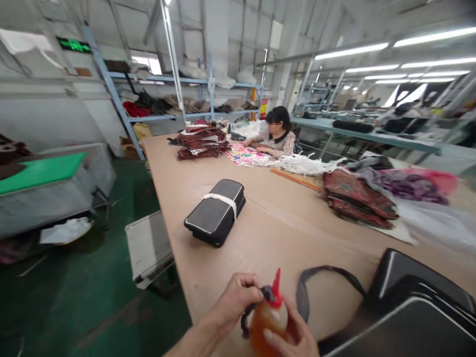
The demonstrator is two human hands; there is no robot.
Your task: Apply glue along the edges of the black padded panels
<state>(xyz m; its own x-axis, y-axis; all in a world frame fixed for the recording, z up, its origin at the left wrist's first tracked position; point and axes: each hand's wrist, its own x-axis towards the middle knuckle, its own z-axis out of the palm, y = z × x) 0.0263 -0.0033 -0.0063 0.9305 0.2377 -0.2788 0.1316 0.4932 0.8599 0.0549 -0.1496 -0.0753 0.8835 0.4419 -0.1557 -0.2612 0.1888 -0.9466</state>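
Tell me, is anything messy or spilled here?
Nothing is spilled. The left hand pinches a dark strap at the red tip of the orange bottle held by the right hand. White strips lie tangled on the table.

Long tan worktable (267, 233). Near left edge, strapped black bundle (215, 212). Farther along, patterned fabric stacks (203, 141), white cords (305, 164).

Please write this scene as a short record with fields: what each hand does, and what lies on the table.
left hand: pinches a dark strap end at the bottle's red nozzle
right hand: holds the orange glue bottle
near right: black bag with a long strap
table middle: bundle of black pieces tied with white tape
far end: seated person, stacks of patterned fabric
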